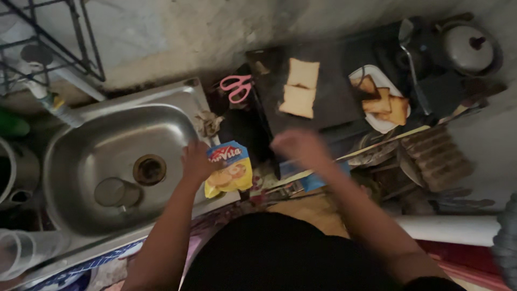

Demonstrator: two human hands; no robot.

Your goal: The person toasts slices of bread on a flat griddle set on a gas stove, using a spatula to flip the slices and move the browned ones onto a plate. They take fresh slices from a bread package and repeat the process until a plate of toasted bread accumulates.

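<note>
My left hand [196, 161] holds a yellow and blue snack packet [229, 170] at the right rim of a steel sink [81, 156]. My right hand [299, 146] is blurred by motion, hovering just in front of a flat black griddle [334, 99]. I cannot make out anything in its fingers. Two pale bread slices [299, 86] lie side by side on the griddle. Beyond the right hand, a white plate [379, 125] carries several browned toast pieces [385, 99].
Pink-handled scissors [237, 86] lie left of the griddle. A glass [116, 192] stands in the sink near the drain [149, 168]. A metal spatula [412, 54] and a lidded pot [469, 48] sit at the back right. A wire rack [48, 37] is at the back left.
</note>
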